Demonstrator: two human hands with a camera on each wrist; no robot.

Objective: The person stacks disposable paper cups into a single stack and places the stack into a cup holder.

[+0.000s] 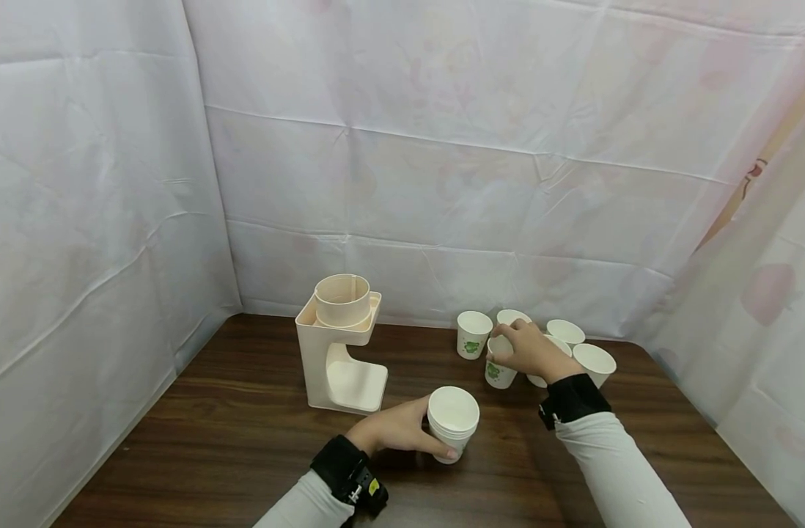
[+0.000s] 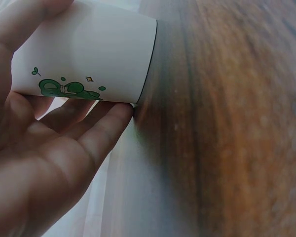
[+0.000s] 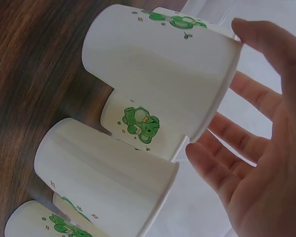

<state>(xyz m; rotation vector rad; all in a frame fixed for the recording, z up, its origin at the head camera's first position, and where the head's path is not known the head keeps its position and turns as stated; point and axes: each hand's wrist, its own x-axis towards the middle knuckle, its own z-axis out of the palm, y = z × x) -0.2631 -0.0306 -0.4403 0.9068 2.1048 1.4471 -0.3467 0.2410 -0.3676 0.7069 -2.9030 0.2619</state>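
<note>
My left hand (image 1: 397, 427) holds a short stack of white paper cups (image 1: 453, 412) upright at the front middle of the table. In the left wrist view its fingers and thumb go around the outer cup (image 2: 93, 47), which has a green cartoon print near the fingers. At the back right, my right hand (image 1: 529, 350) grips a single paper cup (image 1: 500, 374) near its rim. The right wrist view shows the thumb on the rim of that cup (image 3: 158, 59), with the other fingers at the far side of the rim, partly hidden.
Several more white paper cups stand around the right hand, including one at its left (image 1: 473, 337) and one at its right (image 1: 595, 361). A cream cup-holder stand (image 1: 317, 370) with a round tube on top is left of centre on the dark wood table (image 1: 211, 433). Pale curtains (image 1: 409, 183) enclose the table.
</note>
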